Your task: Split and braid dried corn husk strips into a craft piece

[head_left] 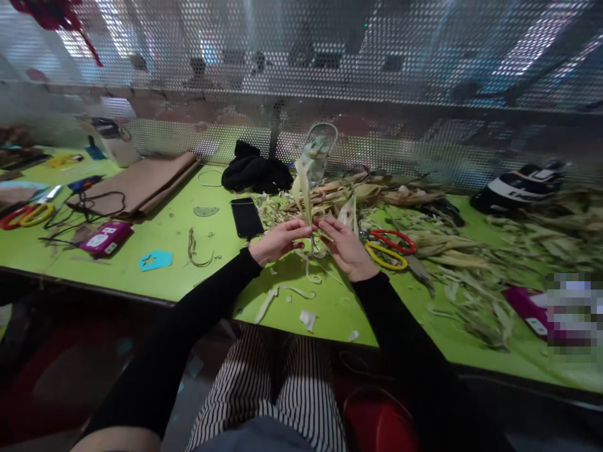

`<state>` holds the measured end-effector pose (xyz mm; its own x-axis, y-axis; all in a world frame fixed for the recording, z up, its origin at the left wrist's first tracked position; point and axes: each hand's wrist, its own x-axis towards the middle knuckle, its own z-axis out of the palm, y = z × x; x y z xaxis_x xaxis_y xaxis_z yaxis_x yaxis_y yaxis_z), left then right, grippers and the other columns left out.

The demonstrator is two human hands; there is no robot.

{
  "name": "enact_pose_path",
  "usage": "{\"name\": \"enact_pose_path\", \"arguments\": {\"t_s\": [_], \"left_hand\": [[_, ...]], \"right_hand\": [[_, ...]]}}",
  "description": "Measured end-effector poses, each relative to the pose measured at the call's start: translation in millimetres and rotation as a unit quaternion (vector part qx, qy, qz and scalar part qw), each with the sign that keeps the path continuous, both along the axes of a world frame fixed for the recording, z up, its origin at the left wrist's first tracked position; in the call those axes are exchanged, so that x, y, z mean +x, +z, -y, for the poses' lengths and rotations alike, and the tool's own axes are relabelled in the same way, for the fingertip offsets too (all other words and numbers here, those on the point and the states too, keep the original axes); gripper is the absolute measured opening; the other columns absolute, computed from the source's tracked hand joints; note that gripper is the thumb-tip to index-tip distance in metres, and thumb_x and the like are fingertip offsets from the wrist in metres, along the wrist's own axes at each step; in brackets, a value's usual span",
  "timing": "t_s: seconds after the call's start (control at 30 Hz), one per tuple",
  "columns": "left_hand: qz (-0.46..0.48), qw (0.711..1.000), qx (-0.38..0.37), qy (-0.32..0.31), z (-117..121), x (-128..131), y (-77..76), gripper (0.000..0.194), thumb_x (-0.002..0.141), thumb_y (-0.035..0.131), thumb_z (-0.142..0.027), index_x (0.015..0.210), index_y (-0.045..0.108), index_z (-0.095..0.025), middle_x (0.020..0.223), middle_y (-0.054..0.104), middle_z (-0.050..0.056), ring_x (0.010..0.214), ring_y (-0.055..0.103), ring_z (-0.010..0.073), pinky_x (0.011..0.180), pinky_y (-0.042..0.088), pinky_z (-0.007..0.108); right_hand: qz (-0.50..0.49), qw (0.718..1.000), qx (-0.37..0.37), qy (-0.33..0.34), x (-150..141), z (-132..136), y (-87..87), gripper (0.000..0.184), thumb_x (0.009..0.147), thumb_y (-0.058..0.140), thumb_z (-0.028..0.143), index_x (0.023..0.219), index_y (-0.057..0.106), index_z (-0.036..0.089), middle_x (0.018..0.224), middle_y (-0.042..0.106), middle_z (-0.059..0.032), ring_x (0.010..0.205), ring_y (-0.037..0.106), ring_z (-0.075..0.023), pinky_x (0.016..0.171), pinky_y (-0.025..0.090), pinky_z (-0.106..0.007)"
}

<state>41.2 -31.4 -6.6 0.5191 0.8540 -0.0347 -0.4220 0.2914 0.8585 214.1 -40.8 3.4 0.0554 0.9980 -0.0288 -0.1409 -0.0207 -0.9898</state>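
In front of me both hands meet over the green table (217, 276). The fingertips of my left hand (279, 243) are closed on the lower end of a pale corn husk (304, 188), which stands upright. From the other side my right hand (346, 249) pinches the same husk near its base; the exact grip is partly hidden by the fingers. Beyond them lies a heap of dried husks (400, 191). Scissors with red and yellow handles (387, 249) rest right of my right hand. Husk strips (296, 290) and white scraps (308, 320) lie below the hands.
A black phone (246, 218), black cloth (257, 176) and clear-lidded container (319, 150) stand behind. Leftward are a purple power strip (106, 238), blue tag (155, 260), brown paper (146, 182) and another pair of scissors (28, 216). A perforated metal screen (301, 75) bounds the back.
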Motion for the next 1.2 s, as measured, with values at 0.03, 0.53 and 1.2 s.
{"name": "enact_pose_path", "arguments": {"t_s": [0.03,0.53,1.2], "left_hand": [[-0.003,1.0,-0.002,-0.006,0.6,0.7,-0.9,0.04,0.062,0.093,-0.033,0.075,0.061,-0.013,0.081,0.066,-0.003,0.07,0.058,0.0036,0.066,0.043,0.018],[-0.015,0.999,-0.01,-0.046,6.7,-3.6,3.7,0.029,0.071,0.088,-0.026,0.076,0.064,-0.011,0.091,0.074,0.004,0.079,0.064,0.0074,0.085,0.049,0.026],[-0.578,0.669,0.445,0.142,11.3,-3.3,3.9,0.014,0.095,0.059,-0.017,0.095,0.072,-0.014,0.091,0.075,0.01,0.088,0.069,0.02,0.078,0.048,0.028]], "right_hand": [[-0.015,1.0,-0.005,0.008,-2.9,-0.1,-4.3,0.044,0.046,0.095,0.048,0.076,0.073,0.026,0.089,0.075,0.0035,0.091,0.066,-0.0154,0.078,0.048,-0.026],[0.188,0.969,0.161,0.014,9.6,23.3,-7.6,0.045,0.09,0.061,0.061,0.116,0.066,0.025,0.117,0.069,-0.0057,0.111,0.061,-0.0227,0.098,0.048,-0.037],[0.426,0.858,0.283,0.054,7.9,31.2,-5.7,0.028,0.093,0.062,0.043,0.088,0.073,0.018,0.061,0.06,-0.0008,0.054,0.048,-0.0148,0.055,0.038,-0.029]]}}
